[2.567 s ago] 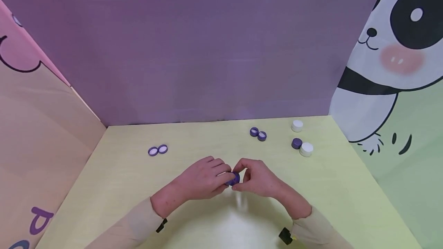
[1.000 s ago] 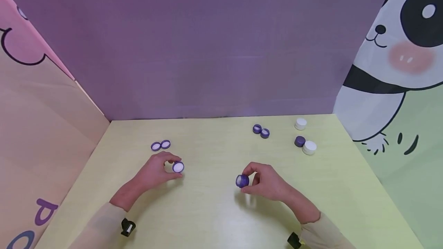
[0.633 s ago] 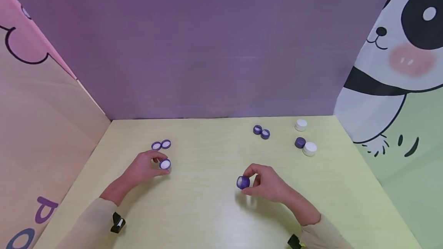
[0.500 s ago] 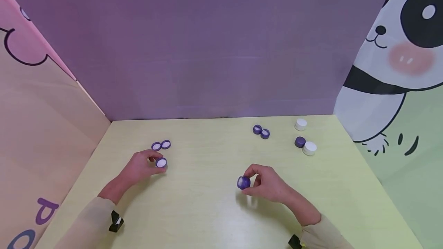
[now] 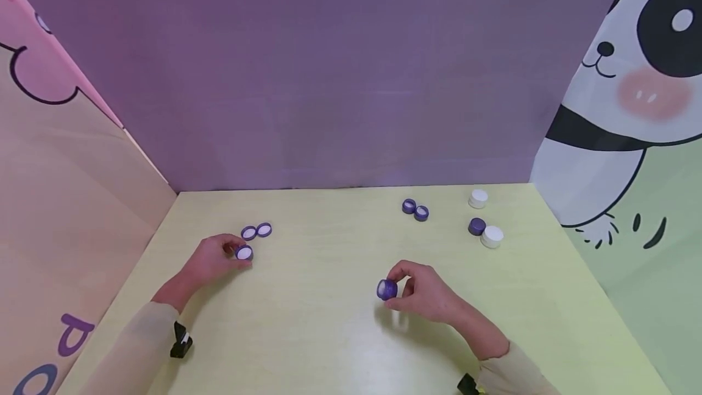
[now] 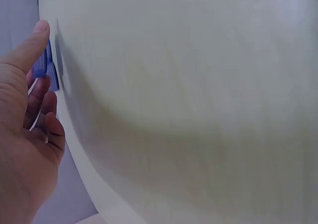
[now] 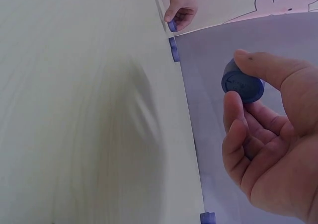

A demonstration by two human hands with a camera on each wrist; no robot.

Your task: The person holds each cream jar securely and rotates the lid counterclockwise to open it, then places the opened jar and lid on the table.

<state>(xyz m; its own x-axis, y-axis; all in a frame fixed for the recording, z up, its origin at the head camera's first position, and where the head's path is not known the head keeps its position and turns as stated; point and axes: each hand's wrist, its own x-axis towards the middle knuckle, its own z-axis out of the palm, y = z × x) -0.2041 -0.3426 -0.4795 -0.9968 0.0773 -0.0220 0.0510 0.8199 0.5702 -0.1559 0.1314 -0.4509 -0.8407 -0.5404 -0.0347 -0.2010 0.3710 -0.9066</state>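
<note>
My left hand (image 5: pixel 214 258) pinches a purple lid (image 5: pixel 244 253) between thumb and fingers, its white inner disc facing up, low over the left of the table. Just beyond it lie two matching purple lids, one (image 5: pixel 249 233) beside the other (image 5: pixel 264 230), white side up. Near the middle, my right hand (image 5: pixel 425 291) holds a small round purple jar (image 5: pixel 387 289) by its sides, tipped with its pale end to the left. In the right wrist view the jar's dark blue-looking base (image 7: pixel 242 85) shows between thumb and fingers, raised above the table.
Two small purple jars, one (image 5: pixel 409 206) against the other (image 5: pixel 421 213), stand at the back right of centre. Farther right are a purple round container (image 5: pixel 477 227) beside a white one (image 5: pixel 492 237), and another white one (image 5: pixel 478 199) behind. Fabric walls enclose the table (image 5: pixel 318 334).
My hands have come apart from the middle, the purple lid coming away in my left hand. That hand has moved left, close to the two lids; my right hand has stayed nearly in place with the jar.
</note>
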